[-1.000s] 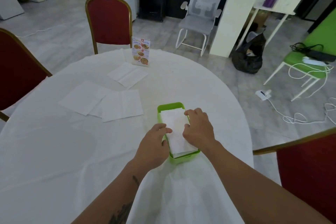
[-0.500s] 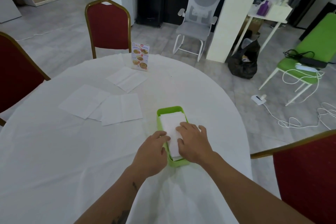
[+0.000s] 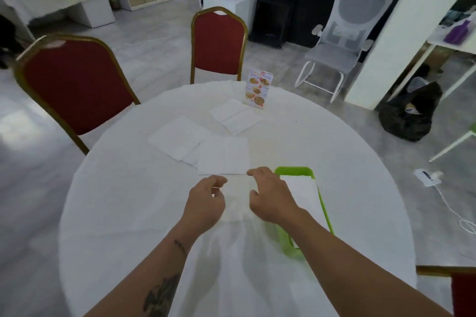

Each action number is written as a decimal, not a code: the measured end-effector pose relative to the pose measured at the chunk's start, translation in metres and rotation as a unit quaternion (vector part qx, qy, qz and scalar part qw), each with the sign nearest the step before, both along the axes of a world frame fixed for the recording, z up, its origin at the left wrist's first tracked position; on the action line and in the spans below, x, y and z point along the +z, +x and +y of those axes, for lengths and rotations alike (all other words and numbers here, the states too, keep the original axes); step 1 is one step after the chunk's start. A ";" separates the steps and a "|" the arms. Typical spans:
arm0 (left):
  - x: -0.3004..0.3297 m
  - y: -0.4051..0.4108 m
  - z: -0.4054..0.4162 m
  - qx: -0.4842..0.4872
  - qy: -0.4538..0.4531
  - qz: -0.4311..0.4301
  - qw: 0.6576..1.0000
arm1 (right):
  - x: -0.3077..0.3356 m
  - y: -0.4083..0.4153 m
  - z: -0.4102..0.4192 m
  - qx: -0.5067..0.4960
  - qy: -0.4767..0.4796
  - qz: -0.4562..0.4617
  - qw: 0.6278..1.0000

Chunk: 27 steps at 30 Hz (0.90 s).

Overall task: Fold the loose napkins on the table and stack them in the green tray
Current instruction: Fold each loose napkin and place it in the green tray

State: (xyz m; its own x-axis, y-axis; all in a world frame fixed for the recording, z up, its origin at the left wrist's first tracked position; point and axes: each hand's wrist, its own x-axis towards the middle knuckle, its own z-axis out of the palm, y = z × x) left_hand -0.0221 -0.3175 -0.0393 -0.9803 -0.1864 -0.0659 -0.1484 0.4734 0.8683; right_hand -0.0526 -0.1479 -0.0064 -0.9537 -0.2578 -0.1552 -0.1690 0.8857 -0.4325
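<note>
Head view: at frame centre, the left hand point(image 3: 206, 203) and right hand point(image 3: 270, 198) hover over the white table point(image 3: 116, 213), fingers loosely curled, holding nothing. Three loose napkins point(image 3: 223, 155) lie just above them. The green tray point(image 3: 293, 170), holding folded napkins point(image 3: 304, 190), sits right of centre.

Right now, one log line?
hands: empty, reaching | tray: folded stack | loose napkins: unfolded

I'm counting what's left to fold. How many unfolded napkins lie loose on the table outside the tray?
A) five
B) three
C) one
B: three napkins lie flat: nearest napkin, left napkin, far napkin by the menu card; the green tray holds folded ones.
</note>
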 end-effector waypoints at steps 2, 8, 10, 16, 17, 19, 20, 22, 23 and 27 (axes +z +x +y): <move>-0.003 -0.004 -0.007 0.011 0.005 -0.011 1.000 | -0.005 -0.009 -0.009 0.001 0.010 -0.029 1.000; -0.023 -0.026 -0.018 -0.003 -0.029 -0.037 0.999 | -0.030 -0.039 -0.022 -0.002 0.041 -0.109 0.993; -0.031 -0.037 -0.020 -0.013 -0.053 -0.054 0.997 | -0.041 -0.047 -0.027 0.012 0.058 -0.113 0.992; -0.050 -0.066 -0.023 -0.076 -0.146 -0.104 0.981 | -0.067 -0.068 -0.038 0.061 0.118 -0.101 0.986; -0.052 -0.068 -0.023 -0.084 -0.156 -0.104 0.979 | -0.071 -0.070 -0.039 0.065 0.120 -0.099 0.986; -0.055 -0.070 -0.025 -0.087 -0.170 -0.090 0.978 | -0.078 -0.070 -0.039 0.075 0.128 -0.101 0.984; -0.056 -0.071 -0.026 -0.083 -0.175 -0.083 0.978 | -0.081 -0.068 -0.038 0.078 0.135 -0.101 0.983; -0.060 -0.072 -0.027 -0.081 -0.193 -0.079 0.975 | -0.086 -0.063 -0.037 0.083 0.145 -0.097 0.981; -0.062 -0.073 -0.027 -0.081 -0.204 -0.085 0.972 | -0.088 -0.060 -0.036 0.088 0.147 -0.094 0.981; -0.062 -0.080 -0.024 -0.056 -0.240 -0.125 0.961 | -0.087 -0.054 -0.034 0.087 0.129 -0.103 0.982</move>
State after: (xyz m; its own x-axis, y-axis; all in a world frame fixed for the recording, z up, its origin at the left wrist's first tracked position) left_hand -0.1017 -0.3411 -0.1014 -0.9607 -0.1483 -0.2345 -0.2486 0.8354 0.4901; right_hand -0.1061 -0.1815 -0.0933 -0.8399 -0.3412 -0.4220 -0.2607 0.9357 -0.2377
